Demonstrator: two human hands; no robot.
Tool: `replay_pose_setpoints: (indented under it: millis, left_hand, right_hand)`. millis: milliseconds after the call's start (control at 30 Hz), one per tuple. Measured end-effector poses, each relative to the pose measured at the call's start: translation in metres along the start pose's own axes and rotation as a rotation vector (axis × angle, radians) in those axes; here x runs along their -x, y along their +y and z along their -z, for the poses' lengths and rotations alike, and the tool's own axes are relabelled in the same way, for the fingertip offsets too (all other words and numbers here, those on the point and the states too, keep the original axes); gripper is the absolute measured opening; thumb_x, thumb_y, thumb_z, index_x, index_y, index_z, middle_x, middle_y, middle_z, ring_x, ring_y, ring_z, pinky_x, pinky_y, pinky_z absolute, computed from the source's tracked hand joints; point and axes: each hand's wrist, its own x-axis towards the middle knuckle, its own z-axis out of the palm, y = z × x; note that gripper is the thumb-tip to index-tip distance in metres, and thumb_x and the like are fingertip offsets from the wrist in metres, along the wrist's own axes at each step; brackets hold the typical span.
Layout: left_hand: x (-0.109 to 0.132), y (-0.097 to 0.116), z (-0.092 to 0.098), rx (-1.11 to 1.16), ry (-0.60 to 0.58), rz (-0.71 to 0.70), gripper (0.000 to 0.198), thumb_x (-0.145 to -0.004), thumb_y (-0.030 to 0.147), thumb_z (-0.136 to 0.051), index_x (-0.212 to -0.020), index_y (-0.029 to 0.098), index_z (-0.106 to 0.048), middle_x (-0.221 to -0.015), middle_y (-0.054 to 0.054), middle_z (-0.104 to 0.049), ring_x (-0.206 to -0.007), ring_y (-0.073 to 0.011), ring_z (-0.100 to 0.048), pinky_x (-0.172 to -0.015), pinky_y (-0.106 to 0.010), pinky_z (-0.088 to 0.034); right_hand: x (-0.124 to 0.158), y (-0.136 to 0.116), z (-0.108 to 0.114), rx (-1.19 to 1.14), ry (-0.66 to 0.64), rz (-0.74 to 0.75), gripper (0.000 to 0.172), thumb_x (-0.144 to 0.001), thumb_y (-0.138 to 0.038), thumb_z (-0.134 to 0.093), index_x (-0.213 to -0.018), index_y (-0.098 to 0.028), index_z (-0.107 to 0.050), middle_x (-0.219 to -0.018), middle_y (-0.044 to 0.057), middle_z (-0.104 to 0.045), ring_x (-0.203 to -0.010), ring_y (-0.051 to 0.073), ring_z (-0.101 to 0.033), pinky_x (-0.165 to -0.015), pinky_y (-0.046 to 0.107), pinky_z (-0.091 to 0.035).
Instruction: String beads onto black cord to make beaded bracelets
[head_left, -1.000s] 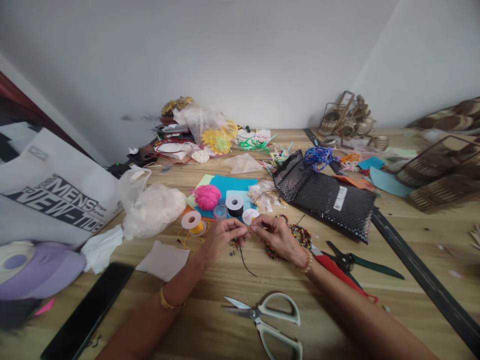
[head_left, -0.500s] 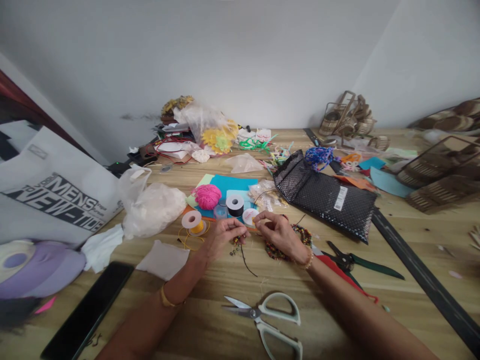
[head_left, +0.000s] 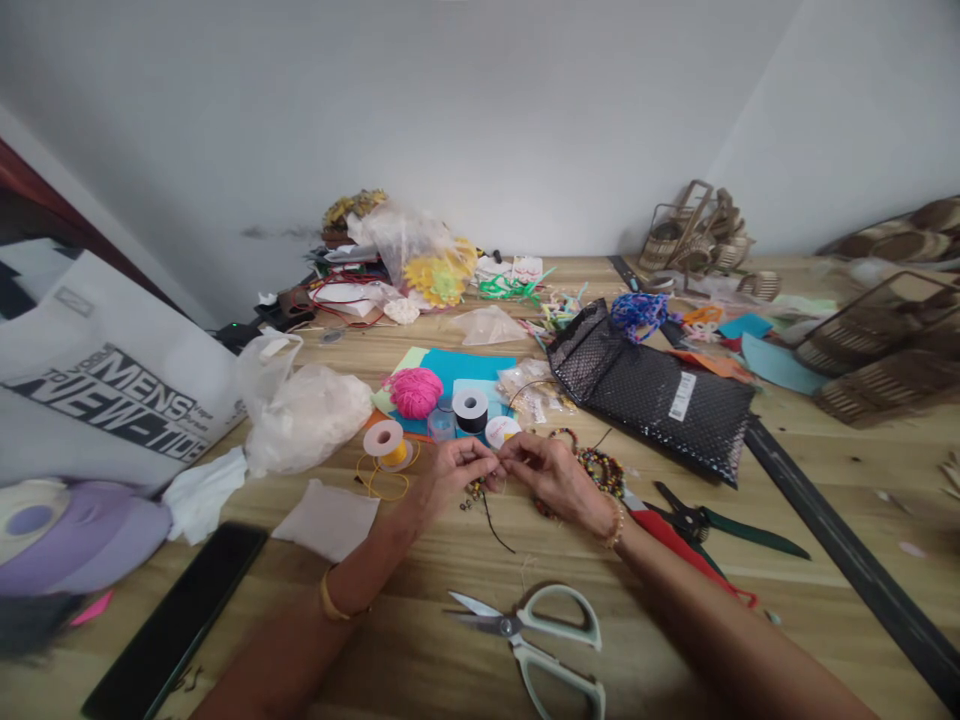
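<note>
My left hand [head_left: 454, 472] is closed in a pinch on a small beaded string; multicoloured beads [head_left: 475, 490] show just beneath its fingers. From there a black cord [head_left: 495, 525] trails onto the table. My right hand [head_left: 551, 475] is also pinched, its fingertips meeting those of the left; what it grips is too small to make out. Partly behind the right hand lies a coil of bead strands [head_left: 602, 472]. Close above the hands stand a spool of black cord [head_left: 471, 412], a white round spool [head_left: 501, 430] and a spool of yellow cord [head_left: 388, 446].
White-handled scissors [head_left: 510, 626] lie open in front of the hands. Green-handled pruning shears [head_left: 697, 520] rest at the right, below a black bubble mailer [head_left: 652, 395]. Leftward are a phone [head_left: 176, 620], a white plastic bag [head_left: 307, 420] and a pink yarn ball [head_left: 415, 392].
My right hand has moved left and slightly down, so its fingertips now meet my left hand's. More of the bead coil shows behind it. My left hand has barely moved.
</note>
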Motion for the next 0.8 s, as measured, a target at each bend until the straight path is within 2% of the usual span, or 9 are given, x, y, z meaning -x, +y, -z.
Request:
replay_pose_setpoints:
  millis: [100, 167, 267, 400, 500, 600, 800]
  left_hand:
    - [0.0, 0.0, 0.0, 0.001, 0.003, -0.013, 0.028, -0.069, 0.037, -0.076, -0.07, 0.013, -0.063, -0.069, -0.004, -0.07, -0.057, -0.0128, -0.065, -0.057, -0.024, -0.049]
    - [0.0, 0.0, 0.0, -0.005, 0.006, -0.014, 0.029, -0.068, 0.037, -0.076, -0.07, 0.013, -0.063, -0.069, -0.004, -0.07, -0.056, -0.0127, -0.065, -0.057, -0.024, -0.049]
    - [0.0, 0.002, 0.0, -0.027, -0.015, -0.015, 0.028, -0.069, 0.037, -0.075, -0.07, 0.012, -0.062, -0.065, -0.003, -0.069, -0.055, -0.0127, -0.064, -0.057, -0.024, -0.05]
    - [0.002, 0.004, -0.001, -0.054, -0.032, -0.035, 0.025, -0.072, 0.035, -0.072, -0.071, 0.012, -0.062, -0.066, -0.004, -0.069, -0.055, -0.0122, -0.063, -0.057, -0.025, -0.051]
    - [0.001, 0.003, -0.001, -0.084, -0.014, -0.049, 0.022, -0.072, 0.032, -0.072, -0.07, 0.012, -0.062, -0.069, -0.004, -0.07, -0.056, -0.0123, -0.064, -0.058, -0.024, -0.051]
    - [0.001, 0.0, 0.0, -0.118, 0.003, -0.061, 0.019, -0.072, 0.029, -0.071, -0.07, 0.013, -0.061, -0.069, -0.004, -0.069, -0.057, -0.0126, -0.065, -0.058, -0.024, -0.052]
    - [0.001, -0.003, 0.0, -0.176, 0.028, -0.071, 0.019, -0.075, 0.03, -0.069, -0.072, 0.014, -0.059, -0.062, -0.001, -0.066, -0.058, -0.0131, -0.065, -0.059, -0.025, -0.051]
  right_hand:
    - [0.0, 0.0, 0.002, -0.062, 0.003, -0.037, 0.015, -0.087, -0.029, -0.057, -0.09, -0.016, -0.065, -0.077, 0.003, -0.067, -0.064, 0.013, -0.058, -0.056, 0.022, -0.043]
    - [0.0, -0.002, 0.003, -0.099, -0.003, -0.077, 0.021, -0.085, -0.03, -0.06, -0.099, -0.015, -0.064, -0.077, 0.003, -0.066, -0.058, 0.011, -0.055, -0.05, 0.021, -0.039]
    - [0.0, -0.002, 0.003, -0.176, -0.071, -0.117, 0.027, -0.084, -0.031, -0.061, -0.105, -0.014, -0.063, -0.081, 0.003, -0.067, -0.053, 0.009, -0.053, -0.045, 0.019, -0.035]
    - [-0.001, 0.003, 0.001, -0.339, -0.13, -0.121, 0.021, -0.085, -0.031, -0.061, -0.098, -0.015, -0.065, -0.085, 0.005, -0.069, -0.073, 0.014, -0.064, -0.065, 0.024, -0.049]
    - [-0.001, 0.006, 0.0, -0.421, -0.163, -0.129, 0.02, -0.085, -0.032, -0.062, -0.097, -0.016, -0.064, -0.084, 0.005, -0.07, -0.08, 0.016, -0.066, -0.075, 0.027, -0.05]
    - [-0.001, 0.008, 0.0, -0.351, -0.156, -0.126, 0.019, -0.086, -0.033, -0.061, -0.095, -0.016, -0.064, -0.083, 0.004, -0.069, -0.078, 0.015, -0.064, -0.072, 0.027, -0.049]
    - [-0.002, 0.012, 0.002, -0.202, -0.061, -0.094, 0.023, -0.088, -0.036, -0.058, -0.093, -0.014, -0.063, -0.074, 0.002, -0.063, -0.066, 0.012, -0.055, -0.06, 0.024, -0.041]
